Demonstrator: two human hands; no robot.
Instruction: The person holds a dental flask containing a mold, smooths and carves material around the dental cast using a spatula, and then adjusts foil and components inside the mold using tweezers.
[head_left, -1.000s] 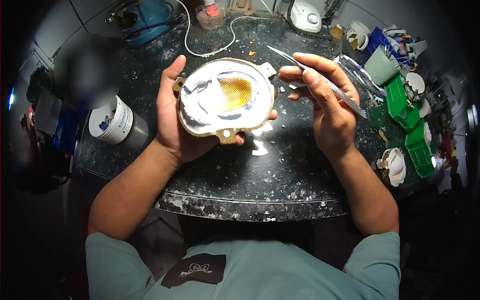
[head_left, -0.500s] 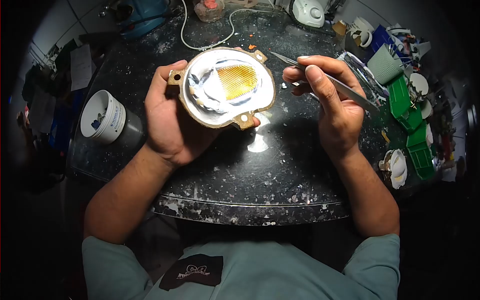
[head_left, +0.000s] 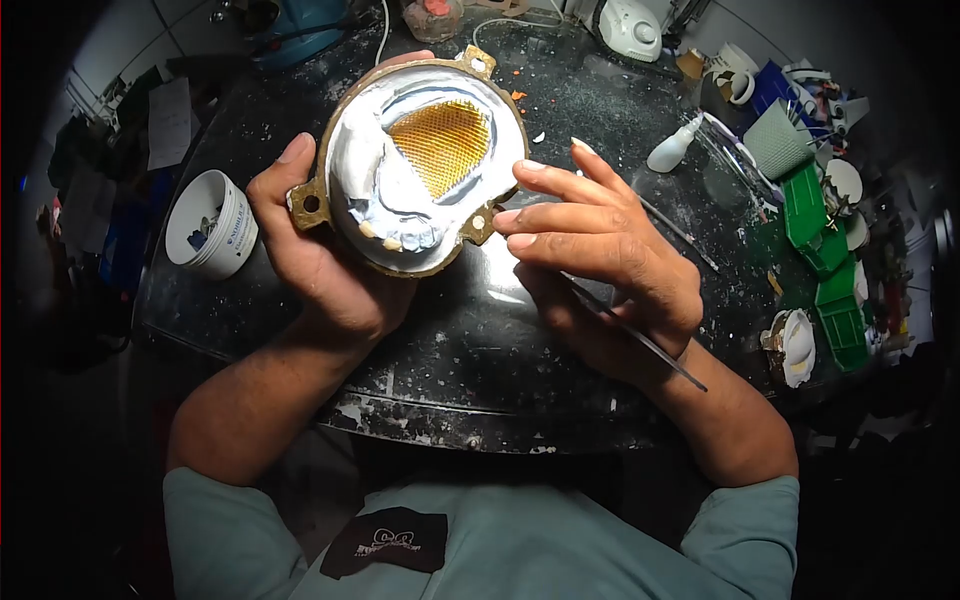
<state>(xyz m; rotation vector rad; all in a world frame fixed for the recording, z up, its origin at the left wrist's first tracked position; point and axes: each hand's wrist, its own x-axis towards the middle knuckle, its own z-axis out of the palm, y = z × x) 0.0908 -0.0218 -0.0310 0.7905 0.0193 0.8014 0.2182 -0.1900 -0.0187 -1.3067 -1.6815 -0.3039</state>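
A brass denture flask half (head_left: pixel 360 150), filled with white plaster, is tilted toward me in my left hand (head_left: pixel 325 245). My left fingers wrap around its left side and underside. A gold mesh (head_left: pixel 440 145) lies in the middle of the plaster, and a few tooth-coloured pieces (head_left: pixel 378 237) show near the lower rim. My right hand (head_left: pixel 625 245) is at the flask's right edge, fingertips by the lower right lug. A slim metal tool (head_left: pixel 640 340) is tucked in that hand, its tail pointing down to the right; its tip is hidden.
A white tub (head_left: pixel 225 235) with small bits inside stands at left. Another thin tool (head_left: pixel 680 235) lies behind my right hand, near a small white bottle (head_left: pixel 672 148). Green trays (head_left: pixel 815 220) and another plaster-filled flask part (head_left: pixel 790 345) line the right side.
The flask half has come nearer, moved left and turned. My right hand has moved in to its edge, and the tool has swung from pointing at the flask to lying back under my fingers.
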